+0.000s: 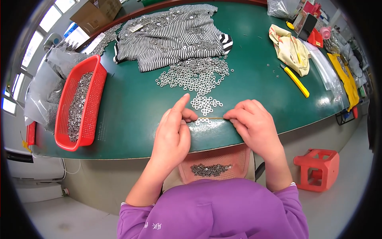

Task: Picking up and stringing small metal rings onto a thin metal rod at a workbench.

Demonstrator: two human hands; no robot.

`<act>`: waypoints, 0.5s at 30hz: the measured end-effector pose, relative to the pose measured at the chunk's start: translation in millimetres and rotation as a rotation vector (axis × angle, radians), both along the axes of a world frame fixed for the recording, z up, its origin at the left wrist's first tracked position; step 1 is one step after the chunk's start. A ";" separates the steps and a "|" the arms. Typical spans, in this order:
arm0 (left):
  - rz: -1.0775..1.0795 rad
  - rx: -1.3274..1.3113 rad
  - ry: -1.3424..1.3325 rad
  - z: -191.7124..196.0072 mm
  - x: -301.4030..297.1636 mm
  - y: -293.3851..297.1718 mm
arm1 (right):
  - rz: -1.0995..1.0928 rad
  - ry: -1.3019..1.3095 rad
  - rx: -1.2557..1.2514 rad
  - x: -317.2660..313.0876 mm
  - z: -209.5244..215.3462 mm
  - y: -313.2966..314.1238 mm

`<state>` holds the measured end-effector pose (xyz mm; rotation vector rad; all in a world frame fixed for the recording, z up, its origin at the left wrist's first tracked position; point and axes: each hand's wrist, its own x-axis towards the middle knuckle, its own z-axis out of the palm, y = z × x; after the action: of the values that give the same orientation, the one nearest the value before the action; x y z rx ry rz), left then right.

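While both hands rest at the near edge of the green table (131, 111), your left hand (172, 135) extends its index finger, the other fingers curled, holding nothing. Your right hand (254, 125) pinches a thin wire (215, 118) threaded with small metal washers (203, 121). Loose washers (197, 75) lie just beyond.

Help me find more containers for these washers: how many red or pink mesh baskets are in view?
2: a red basket of washers at the table's left, and a pink basket on the lap below the table edge. Others may be hidden.
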<state>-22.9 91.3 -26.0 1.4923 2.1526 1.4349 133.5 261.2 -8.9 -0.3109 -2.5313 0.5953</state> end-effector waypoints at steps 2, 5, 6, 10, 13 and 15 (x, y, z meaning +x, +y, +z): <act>-0.006 -0.006 -0.022 -1.1 -0.2 -1.2 | 0.054 -0.006 0.012 -4.6 1.2 -3.6; 0.092 0.077 -0.157 -8.2 -2.3 -2.5 | 0.111 -0.002 0.004 -8.3 0.4 -6.5; 0.091 0.078 -0.156 -6.3 -1.4 -1.8 | 0.110 -0.001 0.005 -7.1 1.4 -6.8; 0.142 -0.010 0.028 -1.4 0.8 2.8 | 0.274 -0.076 -0.036 6.8 4.6 -3.6; 0.117 -0.068 0.128 0.6 1.0 3.0 | 0.367 -0.102 -0.066 20.6 8.1 4.2; 0.072 -0.073 0.227 0.6 -0.8 2.3 | 0.289 -0.060 -0.082 28.6 8.5 11.3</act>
<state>-23.7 93.6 -25.4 1.6374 2.3846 1.2454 162.1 272.5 -0.5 0.0108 -2.6342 0.8115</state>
